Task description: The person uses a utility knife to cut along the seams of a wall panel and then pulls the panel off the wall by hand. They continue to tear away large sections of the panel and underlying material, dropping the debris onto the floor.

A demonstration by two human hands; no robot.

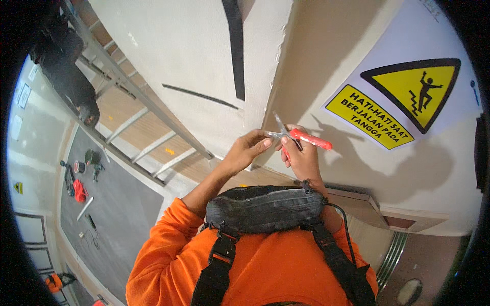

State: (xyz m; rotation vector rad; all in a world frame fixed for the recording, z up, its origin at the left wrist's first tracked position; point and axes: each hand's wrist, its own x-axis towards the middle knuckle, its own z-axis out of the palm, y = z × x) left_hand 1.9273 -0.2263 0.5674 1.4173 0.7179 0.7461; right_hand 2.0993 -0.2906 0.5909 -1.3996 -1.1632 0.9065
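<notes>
Red-handled snips (314,139) are in my right hand (304,157), whose fingers close around the grips. Their silvery blades stand apart, one pointing up toward the wall corner and the other toward my left hand. My left hand (247,150) is closed in a pinch, thumb against forefinger, right at a thin silvery-grey piece (274,134) beside the blades. Whether that piece is part of the snips or something separate, I cannot tell. Both hands are in front of the white wall corner (270,97), above a black pouch (265,209) strapped across my chest.
An aluminium ladder (135,122) leans at the left, with a person in dark clothing (66,71) near its top. Black strips (235,51) mark the wall ahead. A yellow warning sign (418,94) hangs at right. Tools and a red cloth-like item (79,190) lie on the grey floor area.
</notes>
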